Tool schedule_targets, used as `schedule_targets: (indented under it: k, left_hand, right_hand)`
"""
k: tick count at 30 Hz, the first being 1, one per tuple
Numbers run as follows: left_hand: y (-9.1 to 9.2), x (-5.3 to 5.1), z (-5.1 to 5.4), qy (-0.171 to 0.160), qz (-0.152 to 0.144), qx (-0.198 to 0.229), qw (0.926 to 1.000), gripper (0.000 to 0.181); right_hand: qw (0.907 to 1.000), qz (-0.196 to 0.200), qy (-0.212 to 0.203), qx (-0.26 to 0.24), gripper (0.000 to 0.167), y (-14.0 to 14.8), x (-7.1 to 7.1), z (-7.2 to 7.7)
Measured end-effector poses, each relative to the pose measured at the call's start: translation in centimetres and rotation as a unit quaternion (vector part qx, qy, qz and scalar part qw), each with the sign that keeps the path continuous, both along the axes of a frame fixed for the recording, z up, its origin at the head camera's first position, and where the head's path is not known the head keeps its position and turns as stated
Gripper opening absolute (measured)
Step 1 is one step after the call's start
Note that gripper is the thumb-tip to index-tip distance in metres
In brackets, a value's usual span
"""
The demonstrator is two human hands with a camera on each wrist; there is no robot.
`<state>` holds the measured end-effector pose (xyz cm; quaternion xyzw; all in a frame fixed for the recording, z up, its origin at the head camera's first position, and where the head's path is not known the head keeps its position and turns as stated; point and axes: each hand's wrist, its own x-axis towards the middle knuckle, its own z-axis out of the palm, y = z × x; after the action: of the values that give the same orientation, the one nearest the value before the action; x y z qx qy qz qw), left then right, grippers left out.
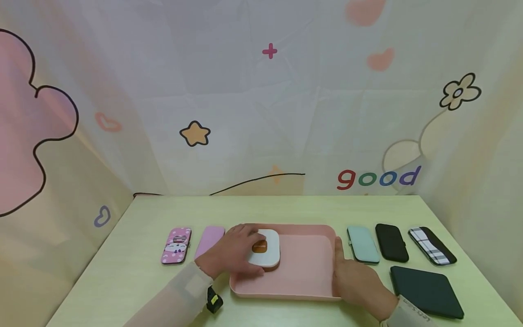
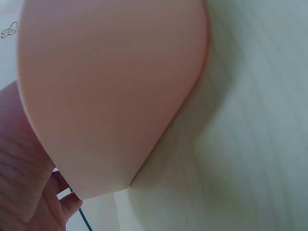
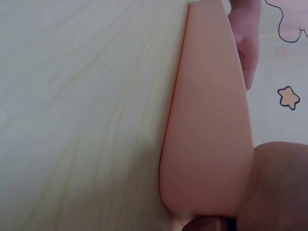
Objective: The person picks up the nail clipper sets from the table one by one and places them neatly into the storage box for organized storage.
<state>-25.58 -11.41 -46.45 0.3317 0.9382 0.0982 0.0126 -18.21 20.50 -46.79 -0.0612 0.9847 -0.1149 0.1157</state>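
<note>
A rounded square box point(image 1: 265, 251), white on top with a brown label and a brown lower side, is in the left part of a shallow pink tray point(image 1: 304, 268). My left hand point(image 1: 233, 247) grips it from the left, thumb on the near side and fingers at the far side. My right hand point(image 1: 355, 277) holds the tray's right wall, one finger stretched along the rim. From the right wrist, the tray's outer wall point(image 3: 207, 110) shows with a fingertip at its corner. The left wrist view shows the tray's other end, but the box is hidden there.
Left of the tray lie a pink cartoon-print case point(image 1: 176, 245) and a lilac case point(image 1: 210, 238), partly covered by my left hand. To the right are a mint case point(image 1: 363, 244), a black case point(image 1: 392, 243), a checked case point(image 1: 432, 245) and a larger dark flat case point(image 1: 427, 291).
</note>
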Motion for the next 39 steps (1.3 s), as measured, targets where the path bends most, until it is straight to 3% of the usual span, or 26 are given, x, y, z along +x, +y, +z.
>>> schedule_targets:
  k: [10, 17, 30, 39]
  left_hand:
    - [0.1, 0.0, 0.1, 0.002, 0.008, 0.017, 0.9998, 0.080]
    - [0.0, -0.1, -0.3, 0.012, 0.003, 0.001, 0.9999, 0.079]
    - [-0.2, 0.0, -0.1, 0.016, -0.001, -0.001, 0.9999, 0.075]
    - [-1.8, -0.2, -0.2, -0.001, -0.022, 0.046, 0.9987, 0.058]
  right_hand:
    - [1.0000, 0.000, 0.004, 0.007, 0.084, 0.0, -0.1, 0.1]
    - [1.0000, 0.004, -0.004, 0.005, 0.085, -0.1, -0.1, 0.2]
    - [1.0000, 0.004, 0.000, 0.001, 0.085, 0.0, 0.0, 0.2]
    - [1.0000, 0.002, -0.002, -0.003, 0.082, 0.0, 0.0, 0.0]
